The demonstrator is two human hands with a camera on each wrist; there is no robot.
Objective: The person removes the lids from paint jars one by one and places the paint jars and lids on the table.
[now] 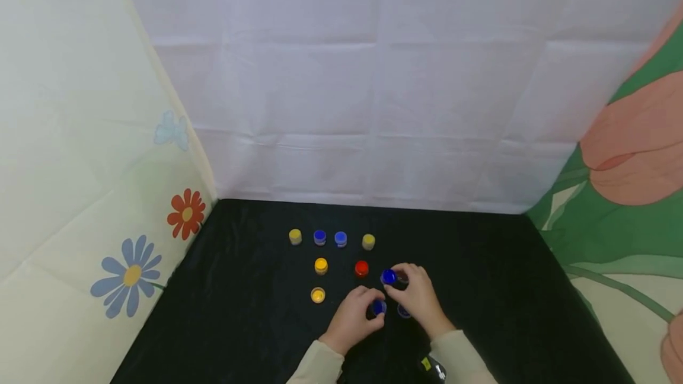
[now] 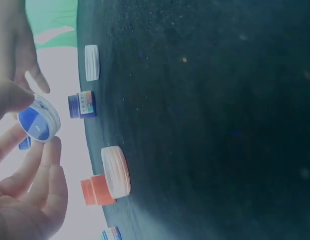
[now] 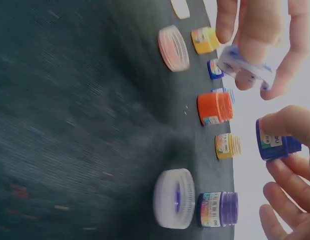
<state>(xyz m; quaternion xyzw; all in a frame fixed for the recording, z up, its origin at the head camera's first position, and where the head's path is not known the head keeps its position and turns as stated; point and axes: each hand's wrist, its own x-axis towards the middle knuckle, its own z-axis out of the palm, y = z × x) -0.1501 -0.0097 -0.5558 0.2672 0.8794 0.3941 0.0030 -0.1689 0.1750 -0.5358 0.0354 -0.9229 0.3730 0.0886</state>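
Note:
My left hand (image 1: pixel 354 317) pinches a clear screw lid (image 2: pixel 40 119) by its rim, with blue paint coating its inside. Just to the right and a little farther off, my right hand (image 1: pixel 418 294) grips a small dark-blue paint jar (image 3: pixel 275 141) between thumb and fingers, raised over the table. The jar's open top shows blue in the head view. Below the right hand, a lid (image 1: pixel 404 311) lies beside a purple paint jar (image 3: pixel 217 210). Beyond the left hand stands an open red paint jar (image 1: pixel 361 269); its pink-stained lid (image 2: pixel 115 172) lies close by in the wrist views.
An open yellow-orange jar (image 1: pixel 321 265) stands left of the red one, its lid (image 1: pixel 318 295) nearer me. Across the back are a yellow jar (image 1: pixel 295 237), a blue jar (image 1: pixel 319 237), a light-blue jar (image 1: pixel 340 239) and another yellow jar (image 1: pixel 368 242). White cloth (image 1: pixel 373 105) hangs behind the black table.

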